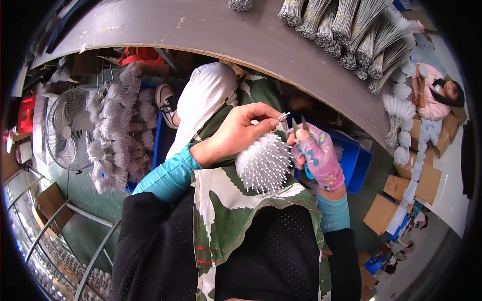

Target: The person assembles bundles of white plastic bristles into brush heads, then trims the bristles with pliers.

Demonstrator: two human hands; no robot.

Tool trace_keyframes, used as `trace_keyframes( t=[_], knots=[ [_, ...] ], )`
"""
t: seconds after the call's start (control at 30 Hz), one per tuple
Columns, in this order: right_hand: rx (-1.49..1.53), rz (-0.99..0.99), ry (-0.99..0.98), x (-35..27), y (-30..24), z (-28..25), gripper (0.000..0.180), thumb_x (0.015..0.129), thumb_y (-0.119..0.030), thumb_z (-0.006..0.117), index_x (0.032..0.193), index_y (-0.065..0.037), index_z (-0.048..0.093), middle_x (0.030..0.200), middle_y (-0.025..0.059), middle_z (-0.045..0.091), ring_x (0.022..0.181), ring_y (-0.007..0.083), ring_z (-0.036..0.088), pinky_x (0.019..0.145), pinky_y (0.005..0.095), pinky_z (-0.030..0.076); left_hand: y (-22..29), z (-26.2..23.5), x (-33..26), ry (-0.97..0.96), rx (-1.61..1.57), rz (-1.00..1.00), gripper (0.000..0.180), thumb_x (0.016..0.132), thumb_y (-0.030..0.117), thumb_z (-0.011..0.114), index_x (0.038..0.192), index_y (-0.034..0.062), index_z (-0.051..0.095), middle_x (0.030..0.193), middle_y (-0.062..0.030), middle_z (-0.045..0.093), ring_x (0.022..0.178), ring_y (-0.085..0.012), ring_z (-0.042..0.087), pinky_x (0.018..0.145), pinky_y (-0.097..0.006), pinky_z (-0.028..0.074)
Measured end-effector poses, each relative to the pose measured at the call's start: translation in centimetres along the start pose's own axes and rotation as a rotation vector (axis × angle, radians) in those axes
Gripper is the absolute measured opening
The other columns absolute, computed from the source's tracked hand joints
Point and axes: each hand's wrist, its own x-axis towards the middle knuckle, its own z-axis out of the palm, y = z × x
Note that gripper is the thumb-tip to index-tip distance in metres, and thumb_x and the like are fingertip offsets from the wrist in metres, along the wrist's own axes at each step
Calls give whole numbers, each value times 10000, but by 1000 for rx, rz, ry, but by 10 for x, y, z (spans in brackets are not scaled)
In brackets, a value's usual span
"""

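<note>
A rounded bundle of thin white stems with bead-like tips (263, 163) rests on my lap, against the camouflage apron (216, 220). My left hand (233, 131) is bare and lies over the bundle's upper side. Its thumb and index finger pinch a small pale piece with a ridged end (283, 117); its exact kind is too small to tell. Just to the right, my right hand (321, 156), in a pink floral fingerless glove, is closed around small scissors (296, 124). Their blades point up, slightly apart, close to the pinched piece. A bit of blue handle shows below the fingers.
Several wire-stem bundles (346, 20) lie on the grey-brown table (201, 25) ahead. Blue bins (357, 168) stand beneath it. At left are a fan (68, 130), hanging white bundles (118, 115) and metal rails (93, 215). A person in pink (434, 93) sits far right near cardboard boxes (381, 214).
</note>
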Motion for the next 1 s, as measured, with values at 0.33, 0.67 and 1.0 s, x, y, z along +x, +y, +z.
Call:
trace_keyframes(
  t=[0.33,0.67,1.0],
  knots=[
    [-55,56,-42,8,1,5,260,955,-261,457,1000,-43,592,769,-35,560,536,18,459,474,165,368,3,-2,1,-4,129,54,127,882,29,572,988,-13,629,866,-15,616,811,-62,562,726,-218,470],
    [-29,16,-7,8,10,7,254,955,-262,459,940,-45,590,729,-35,554,506,21,444,444,172,355,1,-2,0,-10,57,47,126,877,36,581,984,-12,627,860,-11,614,796,-53,552,714,-212,465],
    [-13,-430,250,5,11,9,218,964,-212,461,1001,-11,537,745,10,546,572,56,485,502,193,410,-1,-3,-2,20,-20,-16,123,888,100,601,969,11,624,812,20,603,744,-30,525,667,-190,441]
  ],
)
